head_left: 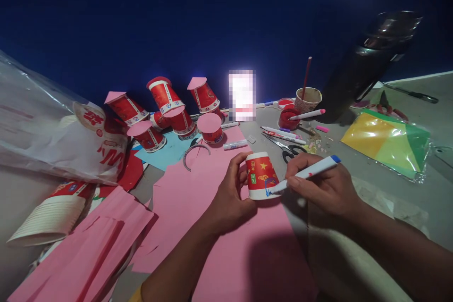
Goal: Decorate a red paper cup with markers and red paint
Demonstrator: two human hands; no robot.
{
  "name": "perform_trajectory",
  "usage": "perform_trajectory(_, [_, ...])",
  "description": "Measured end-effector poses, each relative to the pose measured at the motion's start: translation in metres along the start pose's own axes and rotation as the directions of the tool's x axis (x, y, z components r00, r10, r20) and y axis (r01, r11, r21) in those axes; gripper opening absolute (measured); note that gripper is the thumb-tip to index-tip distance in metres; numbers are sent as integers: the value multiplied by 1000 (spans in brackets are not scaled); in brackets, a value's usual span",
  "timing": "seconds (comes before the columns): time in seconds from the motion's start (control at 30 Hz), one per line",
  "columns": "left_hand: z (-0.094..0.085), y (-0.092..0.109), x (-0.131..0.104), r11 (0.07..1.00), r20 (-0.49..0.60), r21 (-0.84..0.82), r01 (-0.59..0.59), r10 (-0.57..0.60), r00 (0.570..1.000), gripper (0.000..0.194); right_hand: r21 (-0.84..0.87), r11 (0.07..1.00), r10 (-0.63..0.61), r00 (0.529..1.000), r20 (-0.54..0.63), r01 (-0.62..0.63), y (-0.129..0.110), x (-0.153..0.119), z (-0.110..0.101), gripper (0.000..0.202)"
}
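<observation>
My left hand (231, 191) grips a red paper cup (261, 174) from its left side, holding it upside down with the wide white rim low. Yellow stars and cloud shapes are printed on its red wall. In my right hand (322, 184) is a white marker (307, 170) with a blue end, held like a pen. Its tip touches the cup's white rim band, where blue curved lines show. Pink paper (226, 245) lies under the cup and my left wrist. Just beyond my right hand lie black-handled scissors (288, 150).
Several decorated red cups (166, 96) with pink paper tops stand at the back left. Stacked cups (49, 214) and a plastic bag (53, 122) lie left. Markers (283, 134), a cup with a stick (307, 98), a black bottle (364, 66) and a colourful packet (389, 141) are right.
</observation>
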State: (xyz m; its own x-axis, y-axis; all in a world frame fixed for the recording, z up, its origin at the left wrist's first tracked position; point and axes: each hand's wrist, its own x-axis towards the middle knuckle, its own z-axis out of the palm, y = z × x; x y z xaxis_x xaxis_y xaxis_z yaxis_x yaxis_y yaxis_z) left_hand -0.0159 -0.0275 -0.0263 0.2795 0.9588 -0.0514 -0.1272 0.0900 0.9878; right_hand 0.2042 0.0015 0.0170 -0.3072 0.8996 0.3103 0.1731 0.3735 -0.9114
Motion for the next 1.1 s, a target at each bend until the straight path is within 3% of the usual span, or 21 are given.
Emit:
perform_trajectory(0.73, [0, -1, -1, 1000, -2, 1, 20, -20, 1000, 97, 17, 999, 31, 997, -69, -30, -1, 2, 1, 12])
perform_trajectory(0.9, [0, -2, -2, 999, 4, -27, 28, -28, 1000, 96, 16, 1000, 9, 1000, -11, -8, -2, 2, 0, 18])
perform_trajectory(1.1, [0, -1, -2, 1000, -35, -1, 8, -8, 999, 93, 51, 998, 31, 997, -67, -27, -2, 2, 0, 13])
